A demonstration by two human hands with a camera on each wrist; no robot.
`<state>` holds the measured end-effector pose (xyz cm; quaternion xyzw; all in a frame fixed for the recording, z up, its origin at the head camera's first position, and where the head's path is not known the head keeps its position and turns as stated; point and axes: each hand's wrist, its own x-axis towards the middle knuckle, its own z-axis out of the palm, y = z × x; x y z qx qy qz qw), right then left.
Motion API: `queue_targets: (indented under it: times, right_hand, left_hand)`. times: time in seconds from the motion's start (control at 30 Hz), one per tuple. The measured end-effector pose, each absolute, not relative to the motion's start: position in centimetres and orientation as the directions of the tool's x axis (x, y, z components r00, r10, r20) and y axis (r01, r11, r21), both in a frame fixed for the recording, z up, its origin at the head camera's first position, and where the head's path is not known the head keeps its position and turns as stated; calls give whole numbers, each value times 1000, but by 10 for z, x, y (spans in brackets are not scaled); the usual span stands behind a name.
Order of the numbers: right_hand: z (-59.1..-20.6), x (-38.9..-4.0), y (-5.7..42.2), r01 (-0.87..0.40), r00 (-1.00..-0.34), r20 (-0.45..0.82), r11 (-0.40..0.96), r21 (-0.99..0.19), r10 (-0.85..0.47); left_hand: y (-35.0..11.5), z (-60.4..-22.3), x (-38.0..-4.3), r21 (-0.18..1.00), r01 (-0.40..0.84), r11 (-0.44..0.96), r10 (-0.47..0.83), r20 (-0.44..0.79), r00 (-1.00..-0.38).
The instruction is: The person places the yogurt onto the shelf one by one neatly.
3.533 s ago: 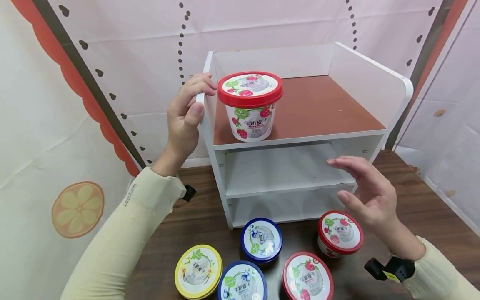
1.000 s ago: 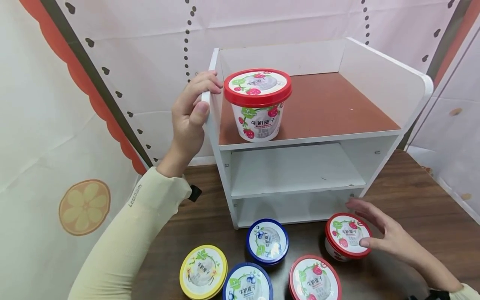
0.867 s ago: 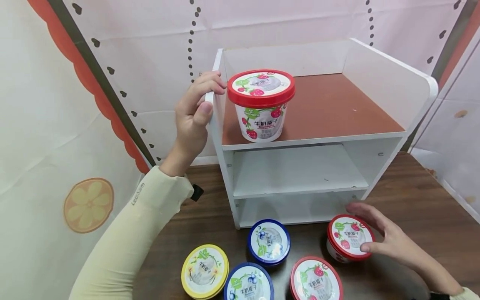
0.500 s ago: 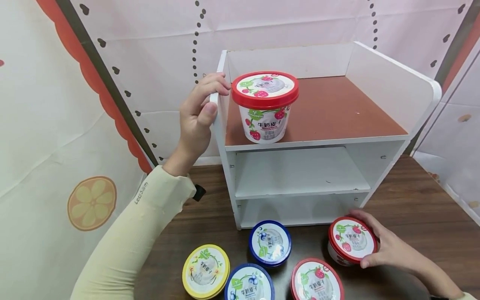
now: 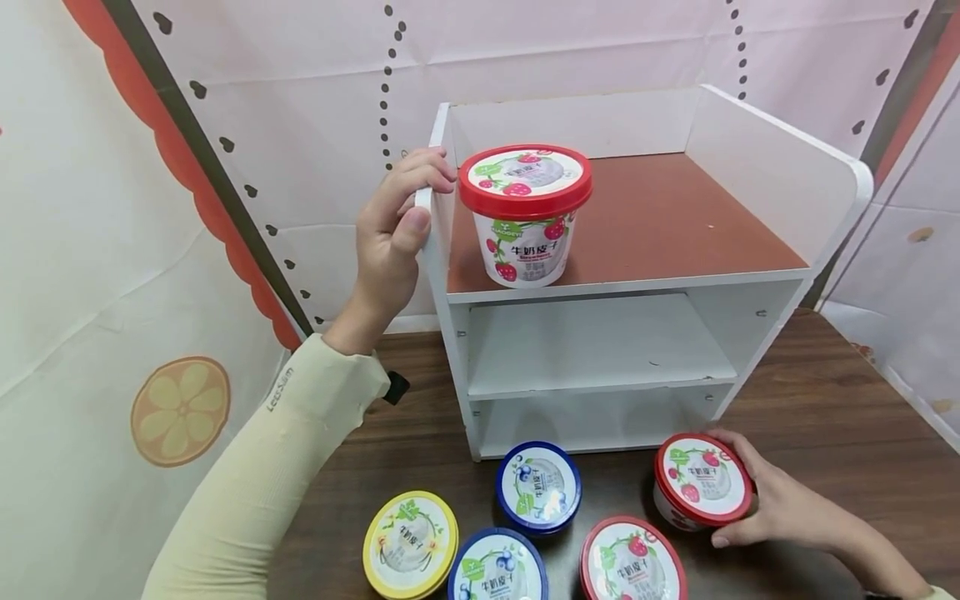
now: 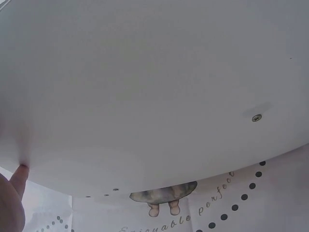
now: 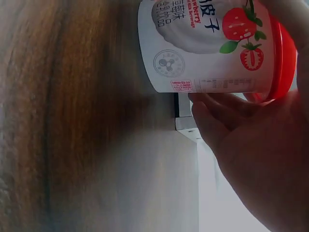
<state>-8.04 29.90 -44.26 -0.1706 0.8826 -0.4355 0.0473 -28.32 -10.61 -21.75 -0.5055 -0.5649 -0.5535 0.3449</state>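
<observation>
In the head view my left hand point(image 5: 393, 225) grips the top edge of the left side panel of a small white shelf point(image 5: 600, 342). In the left wrist view a fingertip presses on that panel point(image 6: 145, 96). Low on the right, my right hand point(image 5: 780, 508) holds a strawberry tub point(image 5: 703, 479) with a red lid, thumb in front and fingers behind. The right wrist view shows this tub point(image 7: 207, 43) upright, close to the table. A bigger strawberry tub point(image 5: 525, 217) stands on the shelf's brown top, beside my left fingers.
On the dark wood table point(image 5: 810, 367) stand a yellow-lidded tub point(image 5: 410, 543), a blue-lidded tub point(image 5: 538, 487), another blue-lidded tub point(image 5: 498, 567) and another red-lidded tub point(image 5: 633, 562). Patterned cloth point(image 5: 570, 42) hangs behind the shelf.
My right hand has come down from in front of the shelf to the right-hand strawberry tub and closed around it. My left hand stays on the panel. The view has shifted slightly.
</observation>
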Motion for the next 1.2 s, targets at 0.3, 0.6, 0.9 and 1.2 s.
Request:
queue_targets:
  times: [0.3,0.6,0.9,1.2]
  right_hand:
    - [-445,-76,302,-175,-945,-31,584,-793,-325]
    - [-446,-76,301,-167,-947,-20,544,-823,-320]
    - [-447,-74,300,-156,-961,-18,593,-790,-276]
    - [-447,-72,299,-187,-963,41,552,-812,-265]
  left_hand:
    - [-106,-218,-284,272,956,-113,182,951,-249]
    - [-106,-217,-285,266,959,-103,182,952,-244]
    - [-105,-219,-284,271,956,-109,179,952,-249]
    - [-105,-219,-285,265,957,-116,170,955,-244]
